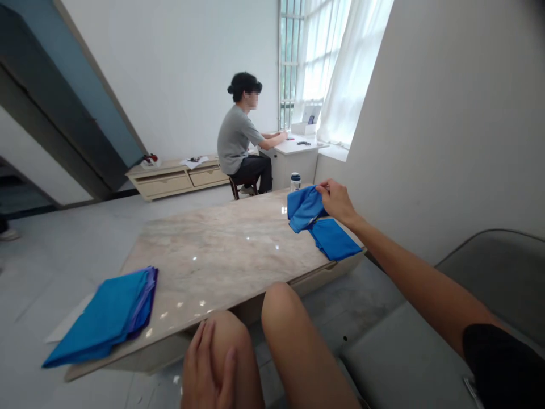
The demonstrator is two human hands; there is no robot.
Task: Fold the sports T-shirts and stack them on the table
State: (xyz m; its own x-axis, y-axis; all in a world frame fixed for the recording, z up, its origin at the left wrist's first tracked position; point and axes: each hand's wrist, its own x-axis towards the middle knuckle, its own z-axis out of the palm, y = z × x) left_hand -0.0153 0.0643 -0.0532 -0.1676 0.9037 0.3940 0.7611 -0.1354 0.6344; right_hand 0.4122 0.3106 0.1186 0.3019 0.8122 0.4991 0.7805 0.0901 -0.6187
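Observation:
My right hand (337, 201) reaches out over the far right end of the marble table (221, 255) and pinches a crumpled blue cloth (304, 209), lifting it off a flat blue cloth (336, 240) that lies at the table's right edge. My left hand (208, 363) rests flat on my left knee, fingers stretched out, holding nothing. A folded stack of blue and purple cloths (108, 315) lies on the near left corner of the table, overhanging the edge.
I sit on a grey sofa (447, 329) with my knees against the table. Another person (242, 142) sits at a white desk (298, 150) by the window. A small bottle (295, 181) stands beyond the table. A low wooden cabinet (179, 176) lines the back wall.

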